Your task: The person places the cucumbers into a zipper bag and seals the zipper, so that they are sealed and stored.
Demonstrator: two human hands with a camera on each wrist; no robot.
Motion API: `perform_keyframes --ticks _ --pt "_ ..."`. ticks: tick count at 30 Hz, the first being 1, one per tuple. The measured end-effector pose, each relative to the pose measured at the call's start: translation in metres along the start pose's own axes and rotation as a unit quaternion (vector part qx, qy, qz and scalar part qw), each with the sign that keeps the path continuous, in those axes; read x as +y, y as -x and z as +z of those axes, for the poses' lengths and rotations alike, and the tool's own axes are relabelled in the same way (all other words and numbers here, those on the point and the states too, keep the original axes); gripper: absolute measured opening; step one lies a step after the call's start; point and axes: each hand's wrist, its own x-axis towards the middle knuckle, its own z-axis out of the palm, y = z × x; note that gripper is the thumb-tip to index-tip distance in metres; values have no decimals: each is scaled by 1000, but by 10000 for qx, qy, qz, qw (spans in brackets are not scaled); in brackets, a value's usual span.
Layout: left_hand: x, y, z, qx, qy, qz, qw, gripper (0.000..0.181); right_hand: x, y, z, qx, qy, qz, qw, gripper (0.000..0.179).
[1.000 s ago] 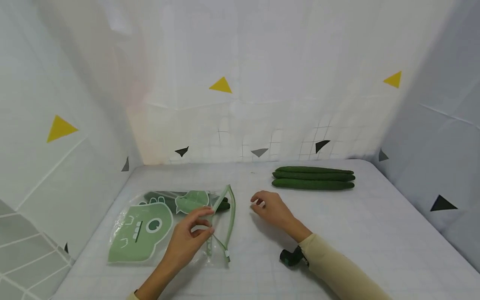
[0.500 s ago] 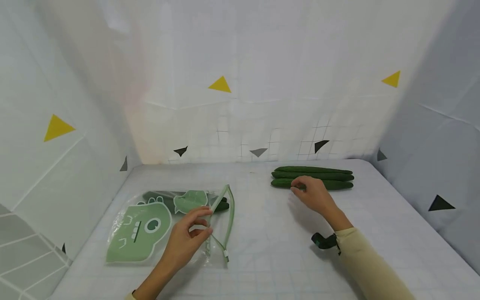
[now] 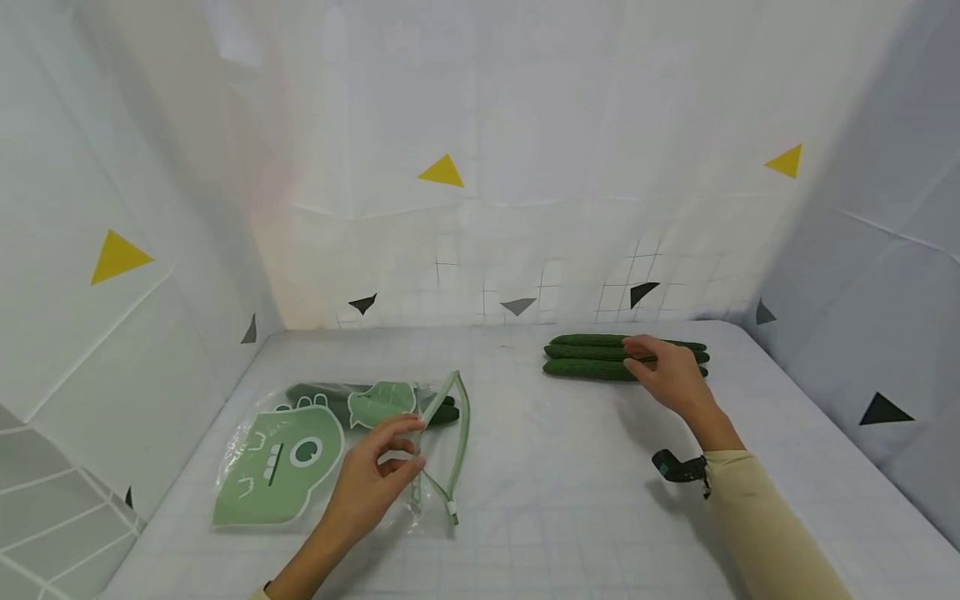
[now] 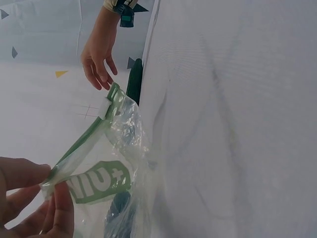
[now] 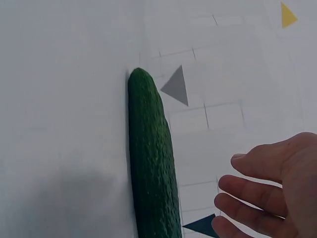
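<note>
My left hand pinches the rim of a clear zip bag with a green cartoon print and a green zip edge; the left wrist view shows thumb and fingers on that edge. The bag's mouth gapes to the right. Inside it lie dark green cucumbers, partly hidden by the print. At the back right, three cucumbers lie side by side. Over their right half is my right hand, fingers slightly bent. In the right wrist view it holds nothing and is apart from the nearest cucumber.
A white cloth covers the table. White sheets with yellow, black and grey triangles rise at the back and both sides. A small black device hangs from the right wrist.
My right hand has moved right and away from me, from beside the bag's mouth to over the loose cucumbers. The left hand and bag have stayed in place.
</note>
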Motion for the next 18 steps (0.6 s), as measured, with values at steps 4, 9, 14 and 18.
perform_keyframes --ticks 4,9,14,18 --pt "0 0 0 -24 -17 40 10000 44 9 1 -6 -50 105 119 9999 41" --pt "0 0 -1 -48 -54 -71 9999 45 22 2 -11 -147 272 224 9993 41" --pt "-1 -1 -1 -83 -72 -108 9999 45 32 4 -14 -207 474 333 9981 42" --pt "-1 0 -2 -85 -27 -106 9999 45 39 6 -17 -337 553 500 9966 42"
